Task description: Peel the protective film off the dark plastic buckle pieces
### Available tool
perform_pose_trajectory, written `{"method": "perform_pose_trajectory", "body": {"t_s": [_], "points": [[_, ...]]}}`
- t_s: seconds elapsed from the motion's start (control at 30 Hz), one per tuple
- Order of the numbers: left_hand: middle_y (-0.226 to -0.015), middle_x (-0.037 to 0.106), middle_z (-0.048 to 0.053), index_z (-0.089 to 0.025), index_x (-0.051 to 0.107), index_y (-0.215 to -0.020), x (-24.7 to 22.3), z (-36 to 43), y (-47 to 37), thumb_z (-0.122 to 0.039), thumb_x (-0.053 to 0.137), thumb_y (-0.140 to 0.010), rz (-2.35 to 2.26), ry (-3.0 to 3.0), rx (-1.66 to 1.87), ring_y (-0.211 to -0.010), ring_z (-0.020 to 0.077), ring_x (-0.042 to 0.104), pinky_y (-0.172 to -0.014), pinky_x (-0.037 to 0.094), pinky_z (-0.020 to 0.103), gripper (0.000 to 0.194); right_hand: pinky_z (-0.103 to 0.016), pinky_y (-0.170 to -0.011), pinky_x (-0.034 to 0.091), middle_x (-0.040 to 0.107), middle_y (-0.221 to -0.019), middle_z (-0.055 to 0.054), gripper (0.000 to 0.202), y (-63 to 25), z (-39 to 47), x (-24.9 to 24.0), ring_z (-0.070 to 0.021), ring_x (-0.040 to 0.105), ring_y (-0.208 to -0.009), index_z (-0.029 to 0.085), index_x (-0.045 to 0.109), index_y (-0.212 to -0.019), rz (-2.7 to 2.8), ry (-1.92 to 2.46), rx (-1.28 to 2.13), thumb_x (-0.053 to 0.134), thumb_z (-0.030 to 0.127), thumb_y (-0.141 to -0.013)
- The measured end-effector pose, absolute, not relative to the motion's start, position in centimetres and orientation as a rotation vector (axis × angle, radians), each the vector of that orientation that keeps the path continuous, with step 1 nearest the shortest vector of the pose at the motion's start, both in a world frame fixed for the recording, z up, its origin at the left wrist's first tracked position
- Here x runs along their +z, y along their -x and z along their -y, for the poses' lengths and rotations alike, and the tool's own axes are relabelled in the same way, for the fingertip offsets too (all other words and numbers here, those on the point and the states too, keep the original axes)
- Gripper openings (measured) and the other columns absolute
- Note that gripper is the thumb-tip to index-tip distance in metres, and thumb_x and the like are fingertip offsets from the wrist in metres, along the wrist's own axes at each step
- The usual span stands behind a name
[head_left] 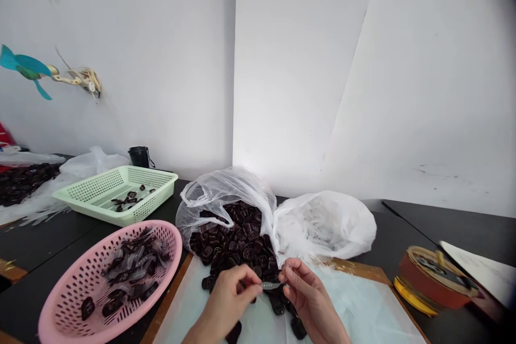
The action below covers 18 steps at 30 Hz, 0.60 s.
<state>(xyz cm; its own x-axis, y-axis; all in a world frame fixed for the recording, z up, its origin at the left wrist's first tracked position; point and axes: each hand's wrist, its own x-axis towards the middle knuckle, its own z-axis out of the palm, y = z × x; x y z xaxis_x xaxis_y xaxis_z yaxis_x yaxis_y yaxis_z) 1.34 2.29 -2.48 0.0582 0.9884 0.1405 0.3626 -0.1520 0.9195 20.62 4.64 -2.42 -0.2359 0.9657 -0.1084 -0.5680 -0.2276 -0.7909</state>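
Note:
Near the bottom centre, my left hand (231, 301) pinches one end of a small translucent strip (271, 285) with a row of marks on it. My right hand (304, 293) has its thumb and fingers closed at the strip's other end, where a dark bit shows between the fingertips. Just behind and beneath both hands lies a heap of dark glossy pieces (242, 239), spilling out of a clear plastic bag (226, 188) onto a pale sheet (371, 306). A few dark pieces lie on the sheet below my hands.
A pink basket (54, 301) of dark pieces with translucent strips stands left, a green basket (161, 193) behind it. A white bag (363, 226) of translucent strips sits right of the heap. Further right are a brown tape roll (423, 279) and a notebook (479, 269). A black cup (139, 156) stands by the wall.

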Motion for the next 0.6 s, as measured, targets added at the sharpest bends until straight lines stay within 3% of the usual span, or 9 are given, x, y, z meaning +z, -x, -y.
{"method": "perform_pose_trajectory", "body": {"t_s": [0.13,0.23,0.4,0.6], "points": [[-0.072,0.062,-0.001,-0.017,0.069,-0.084,-1.0,-2.2,1.5,-0.025,0.058,-0.083,-1.452,-1.616,1.067,-0.067,0.0168,0.055,-0.062,0.038,0.025,0.014,-0.011,-0.049,0.051,0.06,-0.073,0.004,0.032,-21.2,-5.1,-2.7,-0.0073,0.058,-0.063,0.017,0.069,-0.087,0.734,0.785,1.641,0.09,0.028,-0.065],[-0.075,0.06,-0.003,-0.02,0.068,-0.077,-0.3,-0.6,2.6,-0.021,0.067,-0.074,-1.477,-1.759,0.845,-0.068,0.0161,0.054,-0.061,0.035,0.025,0.004,-0.01,-0.044,0.047,0.059,-0.073,0.004,0.033,-21.2,-5.2,-2.9,-0.0071,0.056,-0.061,0.017,0.069,-0.089,0.759,0.799,1.634,0.089,0.029,-0.066],[-0.092,0.063,0.002,-0.021,0.072,-0.087,-0.6,2.3,1.9,-0.015,0.07,-0.065,-1.611,-1.953,0.409,-0.072,0.0189,0.059,-0.064,0.036,0.027,0.023,-0.011,-0.045,0.046,0.063,-0.072,0.002,0.034,-20.4,-4.8,-3.0,-0.0075,0.057,-0.06,0.018,0.067,-0.091,0.81,0.818,1.684,0.089,0.028,-0.067],[-0.107,0.066,0.01,-0.021,0.072,-0.099,-1.1,2.5,1.2,-0.005,0.054,-0.067,-1.619,-2.07,0.337,-0.093,0.0266,0.063,-0.078,0.044,0.032,0.04,-0.014,-0.049,0.044,0.064,-0.073,0.0,0.03,-19.8,-4.3,-3.1,-0.0082,0.055,-0.061,0.016,0.068,-0.087,0.917,0.89,1.694,0.087,0.031,-0.069]]}}
